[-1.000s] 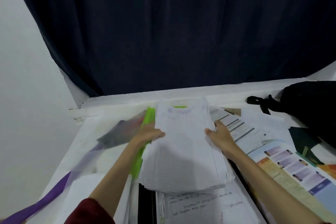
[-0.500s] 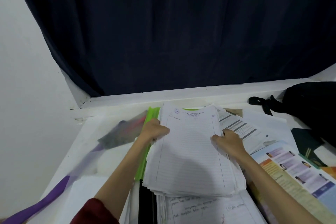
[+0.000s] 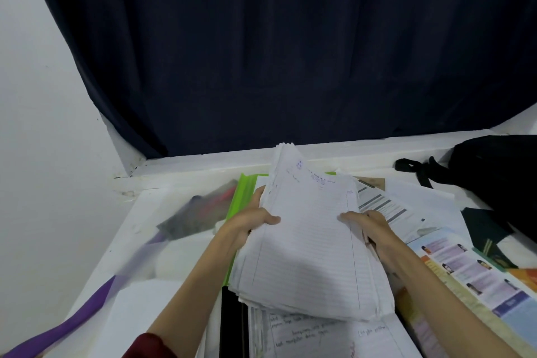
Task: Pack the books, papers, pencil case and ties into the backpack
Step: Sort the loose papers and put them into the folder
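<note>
A thick stack of lined papers (image 3: 311, 244) is tilted up off the desk in the middle. My left hand (image 3: 247, 224) grips its left edge, thumb on top. My right hand (image 3: 369, 227) grips its right edge. A green folder (image 3: 242, 195) lies under the stack on the left. A translucent pencil case (image 3: 200, 212) lies further left. The black backpack (image 3: 499, 174) sits at the far right with its strap (image 3: 412, 167) trailing left. A colourful book (image 3: 476, 279) lies open at the right. A dark green tie (image 3: 482, 229) lies beside the backpack.
A purple strip (image 3: 66, 325) runs along the desk's near left. Handwritten sheets (image 3: 319, 337) and a black book (image 3: 231, 322) lie under the stack near me. More printed papers (image 3: 406, 200) spread right of the stack. A dark curtain (image 3: 290, 46) hangs behind the white desk (image 3: 139, 218).
Both hands have raised the far end of the paper stack, so it stands steeper and its top edge reaches higher. The hands' hold is unchanged.
</note>
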Motion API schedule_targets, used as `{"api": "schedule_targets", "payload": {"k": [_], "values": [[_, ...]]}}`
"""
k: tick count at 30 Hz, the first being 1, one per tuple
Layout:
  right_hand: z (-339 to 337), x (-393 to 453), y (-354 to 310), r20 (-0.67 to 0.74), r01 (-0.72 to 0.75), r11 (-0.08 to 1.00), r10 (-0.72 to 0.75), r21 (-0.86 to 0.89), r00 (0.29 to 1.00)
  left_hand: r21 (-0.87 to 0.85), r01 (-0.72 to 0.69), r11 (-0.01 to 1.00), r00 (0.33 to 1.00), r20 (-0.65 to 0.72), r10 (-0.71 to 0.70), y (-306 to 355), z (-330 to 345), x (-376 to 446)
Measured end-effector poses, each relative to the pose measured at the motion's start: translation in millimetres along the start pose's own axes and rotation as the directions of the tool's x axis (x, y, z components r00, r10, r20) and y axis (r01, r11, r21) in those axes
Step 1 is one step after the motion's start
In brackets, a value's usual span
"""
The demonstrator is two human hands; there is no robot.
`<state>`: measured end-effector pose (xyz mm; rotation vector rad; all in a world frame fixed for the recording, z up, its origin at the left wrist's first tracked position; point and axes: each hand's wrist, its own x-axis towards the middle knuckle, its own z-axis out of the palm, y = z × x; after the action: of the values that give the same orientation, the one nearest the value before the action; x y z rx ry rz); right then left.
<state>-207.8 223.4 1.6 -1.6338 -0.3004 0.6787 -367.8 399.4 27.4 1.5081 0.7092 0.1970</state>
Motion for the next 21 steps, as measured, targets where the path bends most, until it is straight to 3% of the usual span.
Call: {"api": "schedule_targets", "payload": {"k": [4,8,11,16,21], "values": [[-8.6,-2.9,-15.5,0.125,0.026,0.964,-0.061,0.264,0.990,-0.188,-0.159,0.969,0.987,0.002,0.163,9.8,1.0,-11.3],[-5.9,-18.4,-66.1,0.101,0.343,0.835,-0.423,0.430,0.901,-0.282,-0.392,0.876,0.915,-0.019,0.404,42.5,-4.8,-26.7],[-3.8,-29.7,-106.4,0.071,0.472,0.776,-0.546,0.418,0.835,-0.257,-0.488,0.834,0.869,-0.056,0.491,64.6,-13.6,-35.0],[0.7,-20.1,-111.7,0.033,0.472,0.829,-0.504,0.300,0.863,-0.223,-0.435,0.873,0.900,-0.079,0.429,58.6,-15.7,-25.4],[0.8,-3.5,-85.7,0.019,0.385,0.866,-0.412,0.318,0.911,-0.179,-0.366,0.913,0.930,-0.084,0.357,40.3,-8.0,-7.9]]}}
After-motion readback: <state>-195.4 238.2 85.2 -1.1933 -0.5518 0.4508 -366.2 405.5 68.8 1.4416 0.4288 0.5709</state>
